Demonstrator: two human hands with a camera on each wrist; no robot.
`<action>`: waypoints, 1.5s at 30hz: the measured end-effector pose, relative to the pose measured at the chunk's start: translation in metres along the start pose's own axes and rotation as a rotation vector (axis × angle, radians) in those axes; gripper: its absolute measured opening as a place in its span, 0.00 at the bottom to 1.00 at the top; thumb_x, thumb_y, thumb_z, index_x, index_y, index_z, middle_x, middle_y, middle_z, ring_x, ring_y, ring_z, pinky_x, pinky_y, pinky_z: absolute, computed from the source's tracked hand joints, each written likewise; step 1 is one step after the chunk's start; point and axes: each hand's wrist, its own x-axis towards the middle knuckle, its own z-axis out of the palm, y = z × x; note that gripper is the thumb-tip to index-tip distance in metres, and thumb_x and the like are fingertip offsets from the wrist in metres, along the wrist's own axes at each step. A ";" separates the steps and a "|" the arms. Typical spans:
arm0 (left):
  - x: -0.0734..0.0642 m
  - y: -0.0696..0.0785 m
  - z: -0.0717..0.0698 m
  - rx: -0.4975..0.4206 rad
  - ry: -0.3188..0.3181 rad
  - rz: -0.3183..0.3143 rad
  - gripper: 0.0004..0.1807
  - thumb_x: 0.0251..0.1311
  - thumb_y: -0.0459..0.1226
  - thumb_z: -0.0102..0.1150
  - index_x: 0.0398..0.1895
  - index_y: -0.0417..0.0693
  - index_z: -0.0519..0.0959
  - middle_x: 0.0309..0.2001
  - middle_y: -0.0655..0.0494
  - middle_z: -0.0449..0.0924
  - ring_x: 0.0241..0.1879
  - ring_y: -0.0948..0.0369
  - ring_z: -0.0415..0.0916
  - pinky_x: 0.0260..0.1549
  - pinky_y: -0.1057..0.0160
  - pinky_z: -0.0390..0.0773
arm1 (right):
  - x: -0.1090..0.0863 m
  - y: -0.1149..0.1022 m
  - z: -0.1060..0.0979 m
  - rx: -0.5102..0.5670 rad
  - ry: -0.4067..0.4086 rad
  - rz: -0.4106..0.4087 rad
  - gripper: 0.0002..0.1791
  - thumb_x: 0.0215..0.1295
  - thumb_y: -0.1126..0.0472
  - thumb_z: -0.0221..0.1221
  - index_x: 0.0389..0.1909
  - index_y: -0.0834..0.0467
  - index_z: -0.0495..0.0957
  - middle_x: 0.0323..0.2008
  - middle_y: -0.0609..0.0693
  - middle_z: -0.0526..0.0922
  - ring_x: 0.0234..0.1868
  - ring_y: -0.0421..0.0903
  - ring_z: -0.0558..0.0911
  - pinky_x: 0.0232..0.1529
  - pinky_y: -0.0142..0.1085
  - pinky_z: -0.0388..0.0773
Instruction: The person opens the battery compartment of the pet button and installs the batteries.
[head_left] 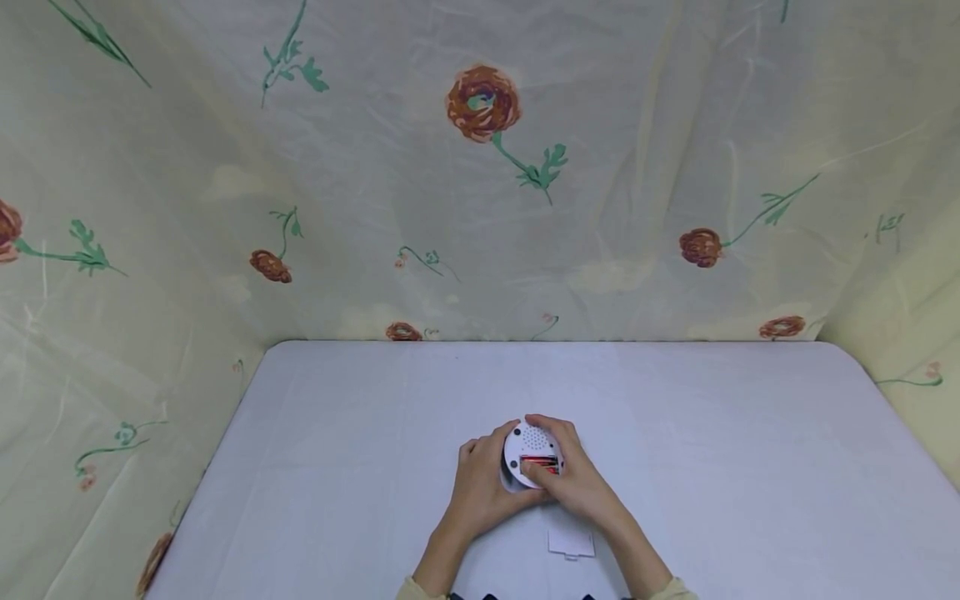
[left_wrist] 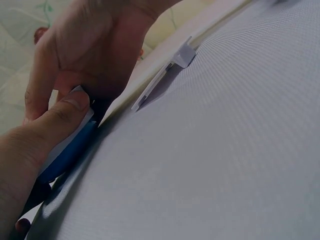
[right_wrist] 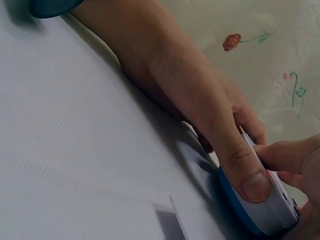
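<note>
Between both hands, above the table, is a round white device (head_left: 534,438) with a speaker-hole grid on its upward face and a blue underside (right_wrist: 231,200). Red batteries (head_left: 548,464) show in its uncovered compartment. My left hand (head_left: 483,490) grips the device round its left side, thumb along the near edge. From the right, my right hand (head_left: 579,475) holds it with fingers at the far rim, its thumb pressing on the batteries. On the table just in front of the hands lies a white battery cover (head_left: 572,543) with a small tab. The right thumb hides part of the compartment.
A white table (head_left: 337,433) spreads around the hands to rounded far corners. Flower-printed cloth (head_left: 360,208) hangs close behind the table and along both sides.
</note>
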 end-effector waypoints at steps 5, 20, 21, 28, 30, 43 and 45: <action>0.002 -0.001 0.002 -0.025 0.005 -0.006 0.54 0.35 0.72 0.62 0.66 0.54 0.64 0.60 0.62 0.73 0.53 0.63 0.73 0.55 0.53 0.62 | 0.000 -0.002 -0.003 0.048 -0.007 0.074 0.36 0.57 0.52 0.65 0.66 0.42 0.60 0.67 0.51 0.60 0.67 0.52 0.61 0.66 0.52 0.52; 0.003 0.000 0.001 -0.042 -0.075 -0.077 0.56 0.34 0.69 0.66 0.69 0.57 0.61 0.63 0.62 0.71 0.57 0.64 0.70 0.57 0.54 0.60 | -0.017 0.020 -0.017 0.147 0.189 0.041 0.26 0.75 0.57 0.42 0.68 0.62 0.53 0.57 0.61 0.70 0.55 0.38 0.71 0.52 0.18 0.66; 0.003 0.000 0.001 -0.041 -0.075 -0.079 0.56 0.34 0.69 0.66 0.69 0.57 0.60 0.63 0.63 0.71 0.57 0.64 0.70 0.58 0.54 0.60 | -0.021 0.021 -0.017 0.129 0.208 0.047 0.25 0.75 0.57 0.42 0.68 0.62 0.53 0.55 0.60 0.71 0.53 0.36 0.71 0.50 0.19 0.68; 0.004 -0.001 0.001 -0.058 -0.077 -0.098 0.56 0.34 0.68 0.67 0.69 0.59 0.60 0.63 0.64 0.71 0.57 0.64 0.70 0.59 0.54 0.60 | -0.049 0.021 -0.012 -0.099 0.280 0.125 0.18 0.72 0.52 0.48 0.56 0.57 0.66 0.42 0.49 0.72 0.38 0.36 0.70 0.39 0.25 0.70; 0.003 -0.001 0.001 -0.061 -0.078 -0.100 0.56 0.34 0.68 0.67 0.69 0.59 0.60 0.62 0.64 0.71 0.57 0.64 0.70 0.59 0.54 0.60 | -0.057 0.023 -0.010 -0.183 0.258 0.069 0.15 0.69 0.53 0.52 0.52 0.56 0.70 0.41 0.46 0.72 0.37 0.35 0.70 0.38 0.27 0.70; 0.004 0.000 0.000 -0.051 -0.092 -0.103 0.56 0.34 0.67 0.68 0.69 0.58 0.60 0.63 0.63 0.70 0.58 0.63 0.70 0.59 0.53 0.59 | -0.084 0.034 -0.014 -0.526 0.107 -0.321 0.23 0.43 0.50 0.73 0.42 0.42 0.78 0.44 0.35 0.70 0.47 0.32 0.65 0.46 0.36 0.68; 0.004 0.000 0.000 -0.055 -0.092 -0.104 0.56 0.34 0.67 0.68 0.69 0.58 0.60 0.63 0.63 0.70 0.58 0.63 0.70 0.59 0.53 0.59 | -0.084 0.034 -0.014 -0.523 0.123 -0.374 0.21 0.42 0.54 0.73 0.39 0.43 0.78 0.43 0.37 0.71 0.47 0.33 0.66 0.46 0.35 0.67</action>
